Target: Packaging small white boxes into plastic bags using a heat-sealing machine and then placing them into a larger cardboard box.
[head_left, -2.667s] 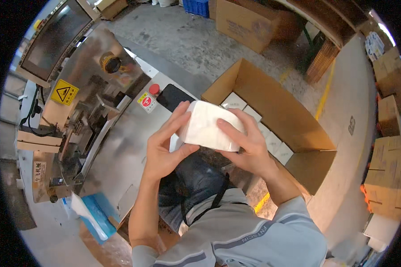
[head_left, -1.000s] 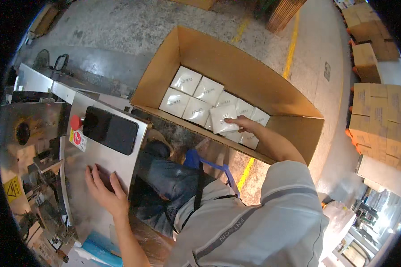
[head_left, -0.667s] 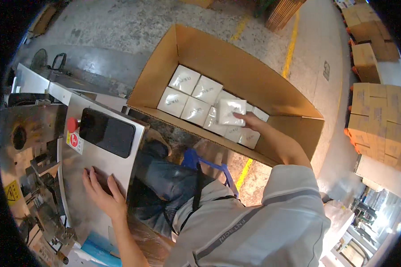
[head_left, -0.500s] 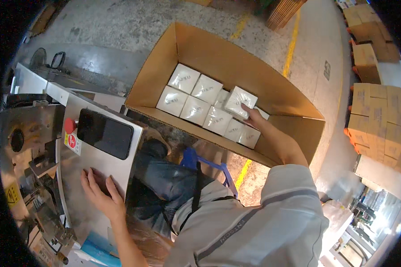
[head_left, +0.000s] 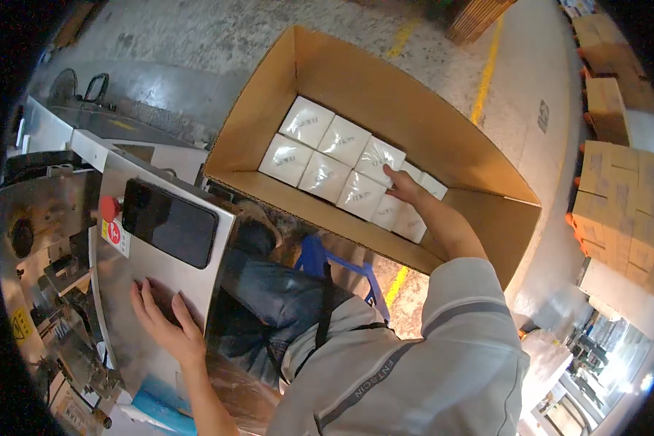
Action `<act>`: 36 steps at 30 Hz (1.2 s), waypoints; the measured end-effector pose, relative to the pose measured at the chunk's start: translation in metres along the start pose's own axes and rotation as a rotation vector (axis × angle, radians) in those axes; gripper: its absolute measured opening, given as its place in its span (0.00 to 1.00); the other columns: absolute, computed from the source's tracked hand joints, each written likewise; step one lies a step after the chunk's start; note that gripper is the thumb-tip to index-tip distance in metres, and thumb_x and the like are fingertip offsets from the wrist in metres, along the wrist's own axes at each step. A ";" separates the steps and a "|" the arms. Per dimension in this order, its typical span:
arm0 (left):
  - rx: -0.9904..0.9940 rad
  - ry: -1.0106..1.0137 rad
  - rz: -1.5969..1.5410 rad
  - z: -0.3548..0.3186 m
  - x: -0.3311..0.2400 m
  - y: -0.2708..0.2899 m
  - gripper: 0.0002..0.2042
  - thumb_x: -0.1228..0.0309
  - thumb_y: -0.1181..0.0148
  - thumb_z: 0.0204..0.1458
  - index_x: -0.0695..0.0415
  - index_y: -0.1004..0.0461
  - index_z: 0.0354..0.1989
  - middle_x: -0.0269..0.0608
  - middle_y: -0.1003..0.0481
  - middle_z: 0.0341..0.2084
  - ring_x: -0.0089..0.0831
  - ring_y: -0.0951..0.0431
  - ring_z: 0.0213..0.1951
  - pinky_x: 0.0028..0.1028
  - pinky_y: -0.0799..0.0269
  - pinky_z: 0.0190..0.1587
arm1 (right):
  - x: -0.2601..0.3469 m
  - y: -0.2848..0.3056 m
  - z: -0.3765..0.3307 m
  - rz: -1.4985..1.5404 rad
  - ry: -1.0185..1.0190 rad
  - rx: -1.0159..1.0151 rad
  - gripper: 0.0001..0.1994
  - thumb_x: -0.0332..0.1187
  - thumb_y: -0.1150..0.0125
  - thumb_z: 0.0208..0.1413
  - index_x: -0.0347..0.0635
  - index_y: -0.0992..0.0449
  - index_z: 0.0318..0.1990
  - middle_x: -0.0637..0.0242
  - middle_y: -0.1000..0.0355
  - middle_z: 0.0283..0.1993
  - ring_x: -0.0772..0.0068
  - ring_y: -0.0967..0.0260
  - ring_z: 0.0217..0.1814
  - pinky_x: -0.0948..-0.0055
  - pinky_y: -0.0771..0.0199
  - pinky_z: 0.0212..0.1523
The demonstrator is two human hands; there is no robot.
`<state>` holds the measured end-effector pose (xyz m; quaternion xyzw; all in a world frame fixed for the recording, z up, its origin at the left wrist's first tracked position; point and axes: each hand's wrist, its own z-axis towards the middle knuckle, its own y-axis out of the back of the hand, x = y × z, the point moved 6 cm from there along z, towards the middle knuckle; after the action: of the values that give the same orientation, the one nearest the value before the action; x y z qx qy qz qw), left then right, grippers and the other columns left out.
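Head view: the white packet (head_left: 378,155) lies third from the left in the far row of the carton (head_left: 414,102), its corner touched by the right hand (head_left: 408,188); with fingertips partly hidden, a clamped grip cannot be told. The left hand (head_left: 166,323) is rested, fingers apart, on the bench (head_left: 160,261). The packet is best kept level, with no edge creased.

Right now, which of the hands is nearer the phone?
Left hand: on the metal table, just below the phone in view. Right hand: farther, in the carton, touching a white pack.
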<state>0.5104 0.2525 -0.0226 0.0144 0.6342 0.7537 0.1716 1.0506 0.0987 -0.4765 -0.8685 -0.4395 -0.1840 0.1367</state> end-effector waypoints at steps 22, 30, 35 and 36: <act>0.004 0.005 -0.007 -0.001 0.000 0.001 0.25 0.64 0.46 0.64 0.63 0.36 0.67 0.60 0.41 0.69 0.57 0.40 0.69 0.47 0.44 0.69 | 0.057 0.014 -0.078 -0.664 0.216 -0.443 0.31 0.55 0.28 0.51 0.34 0.21 0.50 0.60 0.21 0.42 0.68 0.23 0.36 0.65 0.21 0.30; -0.015 -0.017 0.025 -0.003 0.005 0.000 0.26 0.62 0.46 0.64 0.63 0.36 0.67 0.61 0.41 0.68 0.58 0.39 0.68 0.47 0.44 0.69 | 0.056 -0.002 -0.119 -0.135 0.313 -0.380 0.36 0.54 0.31 0.56 0.33 0.33 0.61 0.58 0.25 0.51 0.65 0.25 0.43 0.66 0.17 0.34; -0.015 0.015 0.016 -0.006 0.005 0.010 0.26 0.63 0.45 0.63 0.62 0.36 0.67 0.61 0.40 0.68 0.59 0.40 0.68 0.48 0.45 0.69 | -0.010 0.009 -0.003 -0.341 -0.014 -0.221 0.33 0.55 0.38 0.60 0.36 0.34 0.59 0.56 0.27 0.43 0.55 0.27 0.39 0.51 0.23 0.32; 0.001 0.010 0.003 -0.001 0.001 0.004 0.26 0.63 0.44 0.63 0.62 0.36 0.67 0.61 0.40 0.68 0.59 0.40 0.68 0.48 0.46 0.70 | -0.019 0.028 0.021 -0.356 -0.056 -0.131 0.36 0.58 0.39 0.59 0.31 0.36 0.59 0.56 0.26 0.38 0.57 0.27 0.38 0.57 0.24 0.31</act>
<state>0.5079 0.2518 -0.0191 0.0118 0.6355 0.7537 0.1672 1.0671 0.0775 -0.5060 -0.7888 -0.5769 -0.2093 0.0331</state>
